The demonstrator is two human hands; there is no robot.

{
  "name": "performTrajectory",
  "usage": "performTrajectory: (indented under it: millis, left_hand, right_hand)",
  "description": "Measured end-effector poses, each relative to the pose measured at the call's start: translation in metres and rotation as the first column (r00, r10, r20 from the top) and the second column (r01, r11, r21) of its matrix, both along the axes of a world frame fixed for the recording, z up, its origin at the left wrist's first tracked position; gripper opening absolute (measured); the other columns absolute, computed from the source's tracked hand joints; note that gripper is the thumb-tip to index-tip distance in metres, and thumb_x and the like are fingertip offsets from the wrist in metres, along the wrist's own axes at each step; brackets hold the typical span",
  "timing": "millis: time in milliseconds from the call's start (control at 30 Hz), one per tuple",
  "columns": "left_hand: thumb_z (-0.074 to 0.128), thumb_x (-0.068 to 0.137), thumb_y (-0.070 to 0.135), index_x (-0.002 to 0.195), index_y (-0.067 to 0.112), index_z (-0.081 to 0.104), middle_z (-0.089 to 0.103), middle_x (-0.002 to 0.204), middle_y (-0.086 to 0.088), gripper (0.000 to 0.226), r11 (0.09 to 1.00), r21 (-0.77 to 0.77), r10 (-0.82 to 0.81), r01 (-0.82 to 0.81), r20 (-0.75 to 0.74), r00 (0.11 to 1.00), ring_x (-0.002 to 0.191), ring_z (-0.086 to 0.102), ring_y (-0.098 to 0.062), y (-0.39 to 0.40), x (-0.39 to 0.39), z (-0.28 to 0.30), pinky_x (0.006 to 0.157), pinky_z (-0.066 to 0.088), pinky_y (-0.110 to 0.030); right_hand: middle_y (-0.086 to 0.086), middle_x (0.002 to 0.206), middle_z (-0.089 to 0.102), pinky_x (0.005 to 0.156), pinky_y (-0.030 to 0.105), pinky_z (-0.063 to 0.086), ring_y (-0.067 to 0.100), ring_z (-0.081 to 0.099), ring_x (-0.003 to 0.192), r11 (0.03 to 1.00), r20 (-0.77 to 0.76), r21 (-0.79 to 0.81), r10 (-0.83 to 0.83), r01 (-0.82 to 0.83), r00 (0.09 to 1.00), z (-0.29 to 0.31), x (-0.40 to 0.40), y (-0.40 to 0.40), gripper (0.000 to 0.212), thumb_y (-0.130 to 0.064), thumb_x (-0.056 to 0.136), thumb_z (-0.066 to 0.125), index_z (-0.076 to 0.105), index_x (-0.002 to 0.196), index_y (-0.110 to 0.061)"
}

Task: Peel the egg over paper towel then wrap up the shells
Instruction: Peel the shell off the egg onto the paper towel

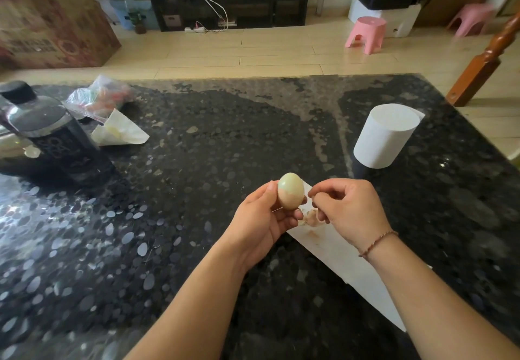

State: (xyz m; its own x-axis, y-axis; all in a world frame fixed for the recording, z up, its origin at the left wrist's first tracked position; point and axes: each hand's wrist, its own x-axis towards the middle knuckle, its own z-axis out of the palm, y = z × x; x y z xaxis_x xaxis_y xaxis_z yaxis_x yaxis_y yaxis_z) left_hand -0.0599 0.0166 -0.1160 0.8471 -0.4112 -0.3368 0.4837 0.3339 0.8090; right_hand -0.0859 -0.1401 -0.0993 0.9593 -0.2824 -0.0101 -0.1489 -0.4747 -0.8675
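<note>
Above the paper towel (346, 261) on the dark table (197, 162), our left hand (261, 224) grips the egg (291, 191) upright, upper half peeled. Our right hand (349, 207) hovers just beside it, fingers curled; contents indiscernible. Shell fragments (309, 219) lie on the towel below.

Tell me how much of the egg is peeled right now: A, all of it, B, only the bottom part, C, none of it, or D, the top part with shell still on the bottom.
D: the egg in the left hand shows smooth pale white on top and pinkish shell below, with shell bits lying on the paper towel under the right hand.
</note>
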Motion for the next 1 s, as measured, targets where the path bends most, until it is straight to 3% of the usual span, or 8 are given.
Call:
performTrajectory:
  millis: [133,267,400,533,633,833,1000]
  left_hand:
    - [0.033,0.107,0.033,0.116,0.000,0.062,0.068,0.099,-0.019,0.045,1.000,-0.021,0.005,-0.007,-0.073,0.997,0.065,0.057,-0.020,0.0022,0.0016,0.0007,0.063,0.051,-0.029]
    - [0.049,0.100,0.040,0.106,0.004,0.072,0.067,0.091,-0.009,0.043,0.996,-0.069,-0.070,0.063,-0.104,0.992,0.068,0.059,-0.017,0.0042,0.0018,-0.0002,0.068,0.052,-0.027]
    - [0.060,0.088,0.030,0.117,0.003,0.069,0.067,0.091,-0.005,0.040,0.990,-0.087,-0.115,0.112,-0.034,0.993,0.070,0.060,-0.013,0.0045,0.0001,-0.0019,0.068,0.053,-0.023]
    - [0.059,0.089,0.029,0.128,0.000,0.060,0.066,0.094,-0.008,0.048,0.993,-0.089,-0.076,0.074,-0.026,0.997,0.069,0.062,-0.015,0.0024,-0.0009,-0.0021,0.066,0.054,-0.023]
    - [0.055,0.095,0.025,0.125,-0.001,0.058,0.068,0.092,-0.009,0.041,0.995,-0.084,-0.050,0.047,-0.031,0.998,0.067,0.065,-0.015,0.0020,-0.0010,-0.0027,0.064,0.055,-0.023]
    - [0.062,0.084,0.030,0.117,0.004,0.060,0.071,0.091,-0.007,0.041,0.998,-0.022,-0.058,0.058,0.020,0.998,0.067,0.065,-0.015,0.0016,-0.0019,-0.0006,0.065,0.055,-0.024]
    - [0.045,0.102,0.030,0.119,-0.002,0.060,0.070,0.091,-0.010,0.038,1.000,0.001,-0.030,0.030,-0.023,0.999,0.066,0.063,-0.015,0.0004,-0.0008,0.0007,0.064,0.054,-0.025]
  right_hand:
    - [-0.006,0.068,0.068,0.049,0.013,0.049,0.004,0.065,0.059,1.000,0.016,0.009,0.011,-0.011,1.000,0.0007,-0.0012,-0.0024,0.028,-0.010,0.088,0.055,0.071,0.070,-0.025]
    - [-0.001,0.067,0.069,0.060,0.031,0.056,0.015,0.065,0.066,1.000,0.048,0.001,0.022,-0.022,0.999,-0.0002,-0.0023,0.0014,0.022,-0.029,0.087,0.064,0.074,0.071,-0.017]
    - [-0.016,0.077,0.069,0.063,0.022,0.054,0.008,0.065,0.076,0.998,0.038,-0.046,0.047,-0.045,0.998,0.0003,-0.0018,0.0019,0.013,-0.042,0.083,0.067,0.070,0.078,-0.030]
    - [-0.015,0.079,0.070,0.063,0.019,0.053,0.006,0.066,0.078,0.999,0.033,-0.017,0.050,-0.050,0.998,0.0006,-0.0018,0.0011,0.014,-0.037,0.084,0.068,0.075,0.089,-0.026]
    - [-0.010,0.080,0.072,0.063,0.020,0.054,0.009,0.067,0.077,0.999,0.035,0.004,0.035,-0.035,0.999,0.0008,-0.0017,0.0016,0.014,-0.031,0.085,0.068,0.076,0.092,-0.022]
    - [-0.003,0.072,0.072,0.048,0.016,0.050,0.012,0.068,0.059,0.998,-0.012,0.055,-0.001,0.001,1.000,-0.0018,0.0004,0.0009,0.013,-0.012,0.086,0.065,0.075,0.088,-0.020]
    - [-0.001,0.067,0.070,0.047,0.015,0.050,0.009,0.064,0.051,0.994,-0.001,0.107,-0.009,0.009,1.000,-0.0014,0.0014,0.0015,0.016,-0.006,0.084,0.064,0.074,0.085,-0.018]
